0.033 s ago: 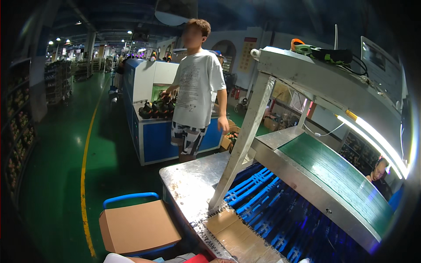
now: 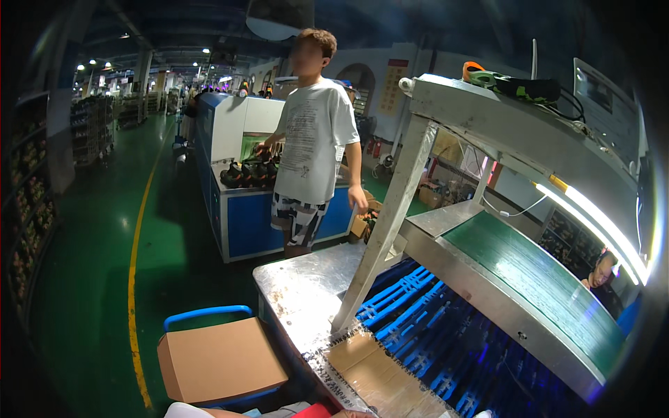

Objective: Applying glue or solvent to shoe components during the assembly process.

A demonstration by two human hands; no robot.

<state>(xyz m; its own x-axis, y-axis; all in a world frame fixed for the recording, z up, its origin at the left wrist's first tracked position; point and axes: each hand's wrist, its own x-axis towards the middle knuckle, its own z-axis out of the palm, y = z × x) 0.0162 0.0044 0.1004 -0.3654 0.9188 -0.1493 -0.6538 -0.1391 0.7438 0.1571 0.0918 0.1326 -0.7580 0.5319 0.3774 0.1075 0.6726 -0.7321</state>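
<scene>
Only a sliver of skin (image 2: 354,414) shows at the lower edge, beside the table; it seems to be part of my left hand. Its fingers are cut off, so what it holds, if anything, is hidden. A strip of forearm (image 2: 224,413) and a white sleeve (image 2: 185,409) lie further left along that edge. Between them are grey cloth and something red (image 2: 313,411), too cropped to name. Nearest the skin is a flattened cardboard sheet (image 2: 380,369), on the metal table (image 2: 306,279) beside blue conveyor rollers (image 2: 418,327). My right hand is out of the picture.
A brown cardboard box (image 2: 223,359) sits on a blue-handled cart (image 2: 209,310) at left. Ahead, a person (image 2: 313,146) reaches toward dark shoes (image 2: 251,173) at a blue-and-white machine (image 2: 279,226). A sloped green belt (image 2: 536,272) and a metal post (image 2: 390,216) stand at right.
The standing person's lowered hand has shifted very slightly. My own arm and the things around it look the same.
</scene>
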